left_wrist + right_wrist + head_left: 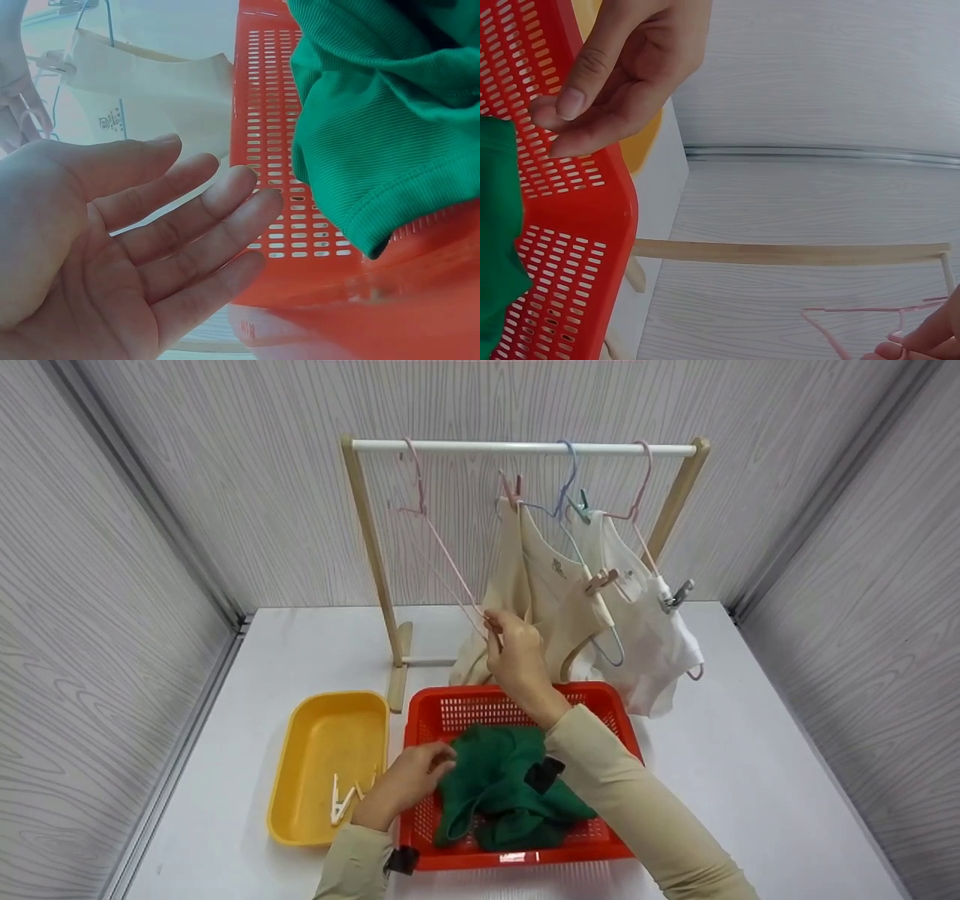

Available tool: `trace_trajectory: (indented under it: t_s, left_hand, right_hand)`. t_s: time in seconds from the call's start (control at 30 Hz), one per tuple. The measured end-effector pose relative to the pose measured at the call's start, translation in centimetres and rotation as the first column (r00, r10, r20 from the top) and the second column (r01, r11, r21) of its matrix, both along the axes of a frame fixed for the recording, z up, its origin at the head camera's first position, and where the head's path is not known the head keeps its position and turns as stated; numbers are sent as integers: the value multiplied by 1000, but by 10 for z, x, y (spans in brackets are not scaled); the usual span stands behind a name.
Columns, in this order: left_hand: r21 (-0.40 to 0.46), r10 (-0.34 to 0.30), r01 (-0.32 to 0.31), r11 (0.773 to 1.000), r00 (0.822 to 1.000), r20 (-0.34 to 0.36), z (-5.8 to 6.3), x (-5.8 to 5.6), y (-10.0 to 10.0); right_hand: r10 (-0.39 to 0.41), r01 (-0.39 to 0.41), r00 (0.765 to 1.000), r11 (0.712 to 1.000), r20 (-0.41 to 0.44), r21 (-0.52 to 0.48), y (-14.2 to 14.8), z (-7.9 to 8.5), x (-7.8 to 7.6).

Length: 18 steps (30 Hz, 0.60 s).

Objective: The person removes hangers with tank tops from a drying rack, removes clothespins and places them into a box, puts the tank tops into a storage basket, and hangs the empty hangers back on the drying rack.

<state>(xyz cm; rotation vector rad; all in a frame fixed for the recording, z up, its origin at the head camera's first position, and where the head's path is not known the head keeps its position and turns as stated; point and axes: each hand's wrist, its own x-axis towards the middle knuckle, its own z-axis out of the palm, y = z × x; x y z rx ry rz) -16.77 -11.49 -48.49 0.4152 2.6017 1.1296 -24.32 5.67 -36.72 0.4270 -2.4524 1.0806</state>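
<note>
My right hand [517,654] pinches the lower end of a pink hanger [450,556] between thumb and fingers. This hanger bears no garment and its hook is over the rack's white bar [480,446]; the right wrist view catches part of the pink wire [855,309]. Over the left side of a red basket [450,861], my left hand [412,776] holds nothing. Its fingers [202,225] spread loosely in the left wrist view, close to a ribbed green garment [510,780] that lies crumpled in the basket. My right forearm covers part of the basket.
Left of the basket is a yellow basin [322,735] with white clothespins [341,802]. Behind, a beige tank top [551,585] hangs from a blue hanger [568,472], and a white top [637,652] from another pink hanger. Clothespins clip both tops.
</note>
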Motion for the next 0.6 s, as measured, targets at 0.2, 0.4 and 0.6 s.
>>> trace_trajectory:
  t_s: [0.2, 0.4, 0.6]
  left_hand:
    - [-5, -10, 10, 1000, 1000, -28, 0, 0, 0]
    - [0, -18, 18, 1000, 999, -44, -1, 0, 0]
    - [16, -17, 18, 1000, 1000, -22, -2, -1, 1]
  right_hand:
    - [8, -9, 1000, 1000, 15, 13, 3, -4, 3]
    - [21, -21, 1000, 1000, -23, 17, 8, -9, 4]
    - [20, -19, 999, 999, -35, 43, 16, -14, 7]
